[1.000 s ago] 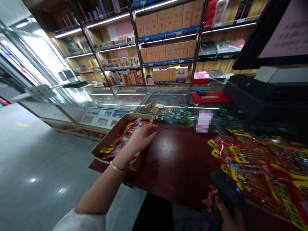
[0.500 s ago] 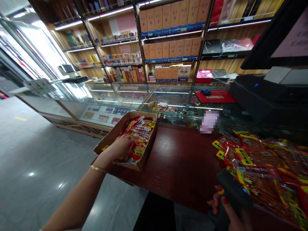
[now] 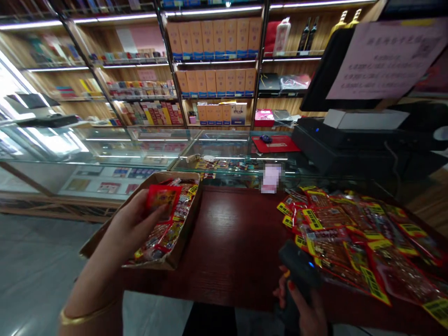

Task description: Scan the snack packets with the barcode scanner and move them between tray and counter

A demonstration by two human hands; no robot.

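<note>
My left hand [image 3: 131,224] pinches a small red snack packet [image 3: 164,201] between thumb and fingers, above an open cardboard box [image 3: 189,224]. More snack packets [image 3: 175,233] in red, yellow and clear wrapping lie inside that box. Wrapped round the handle of a black barcode scanner [image 3: 300,266], my right hand [image 3: 301,298] is low in front of me at the table's near edge. The scanner's head shows a blue light and points away to the left. A heap of red and yellow snack packets [image 3: 343,233] spreads just right of the scanner.
Box and heap stand on a dark red wooden table [image 3: 227,233]. Behind it runs a glass display counter [image 3: 224,144] with a red mouse pad [image 3: 276,143]. A black monitor [image 3: 325,70] with a pink sheet rises at the right. Stocked shelves [image 3: 217,42] line the wall.
My left hand has lifted a red snack packet up out of the box. My right hand still holds the scanner. The view has turned to the right.
</note>
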